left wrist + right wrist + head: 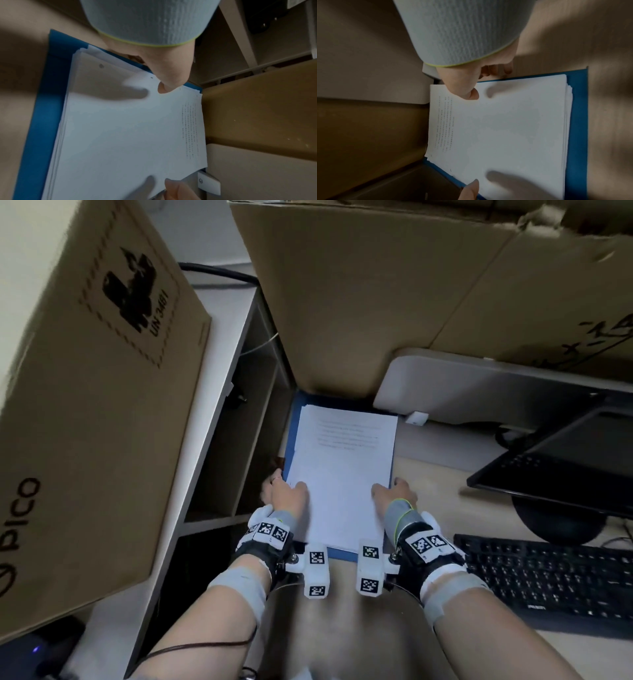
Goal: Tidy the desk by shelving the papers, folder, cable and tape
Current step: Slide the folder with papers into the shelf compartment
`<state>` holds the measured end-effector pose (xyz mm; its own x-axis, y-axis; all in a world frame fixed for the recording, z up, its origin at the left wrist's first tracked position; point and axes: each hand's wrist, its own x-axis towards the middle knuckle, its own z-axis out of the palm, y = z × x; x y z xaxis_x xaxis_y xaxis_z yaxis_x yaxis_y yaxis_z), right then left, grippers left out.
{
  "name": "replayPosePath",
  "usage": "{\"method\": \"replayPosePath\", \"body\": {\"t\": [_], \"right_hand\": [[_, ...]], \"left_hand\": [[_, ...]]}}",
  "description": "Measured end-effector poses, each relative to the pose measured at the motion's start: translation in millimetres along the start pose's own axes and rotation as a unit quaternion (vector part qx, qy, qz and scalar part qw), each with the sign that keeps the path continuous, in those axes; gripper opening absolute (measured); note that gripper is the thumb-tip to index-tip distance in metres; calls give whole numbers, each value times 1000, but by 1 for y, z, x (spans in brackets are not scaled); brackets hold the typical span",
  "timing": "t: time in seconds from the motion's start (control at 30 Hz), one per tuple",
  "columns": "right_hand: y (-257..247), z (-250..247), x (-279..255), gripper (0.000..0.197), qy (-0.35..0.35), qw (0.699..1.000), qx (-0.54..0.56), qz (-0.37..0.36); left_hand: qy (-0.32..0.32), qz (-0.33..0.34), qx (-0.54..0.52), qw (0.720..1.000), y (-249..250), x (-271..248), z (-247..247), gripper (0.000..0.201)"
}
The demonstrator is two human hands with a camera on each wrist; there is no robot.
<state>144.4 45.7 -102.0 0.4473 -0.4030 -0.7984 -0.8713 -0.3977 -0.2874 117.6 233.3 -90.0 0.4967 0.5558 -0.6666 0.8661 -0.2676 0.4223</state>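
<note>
A stack of white papers (342, 474) lies on a blue folder (290, 440), which sits on the desk (431, 481) with its far end under a cardboard box. My left hand (286, 491) grips the left edge, thumb (164, 88) on the top sheet and fingers round the edge. My right hand (394, 491) grips the right edge the same way, thumb (471, 93) on the paper and fingers curled past the folder's rim. The wrist views show the papers (128, 135) (505, 128) with blue folder margins (42, 108) (578, 108). No tape is in sight.
A white shelf unit (222, 371) with open compartments stands at the left, under a cardboard box (85, 405). A large box (376, 302) rises behind. Right are a white riser (462, 385), a monitor (565, 460) and a black keyboard (548, 577). A black cable (219, 272) runs behind.
</note>
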Motion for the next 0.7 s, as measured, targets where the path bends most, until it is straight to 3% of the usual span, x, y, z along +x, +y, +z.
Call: {"method": "replayPosePath", "body": {"t": [0.13, 0.23, 0.33, 0.43, 0.53, 0.63, 0.7], "right_hand": [[-2, 3, 6, 58, 19, 999, 21, -28], [1, 7, 13, 59, -4, 999, 30, -34], [2, 7, 15, 56, -12, 999, 15, -38], [-4, -1, 8, 13, -11, 999, -6, -33], [-5, -7, 10, 34, -10, 1000, -3, -24], [-7, -8, 4, 32, -11, 999, -15, -38], [-7, -8, 3, 19, -19, 998, -31, -47]], "left_hand": [[31, -9, 30, 999, 4, 1, 3, 69], [94, 33, 40, 994, 7, -2, 0, 66], [13, 52, 68, 996, 6, -1, 6, 58], [-22, 13, 76, 997, 10, 2, 6, 56], [-21, -18, 97, 995, 13, 2, 8, 60], [-29, -35, 91, 995, 16, 1, 8, 71], [-43, -33, 100, 994, 18, -1, 5, 69]]}}
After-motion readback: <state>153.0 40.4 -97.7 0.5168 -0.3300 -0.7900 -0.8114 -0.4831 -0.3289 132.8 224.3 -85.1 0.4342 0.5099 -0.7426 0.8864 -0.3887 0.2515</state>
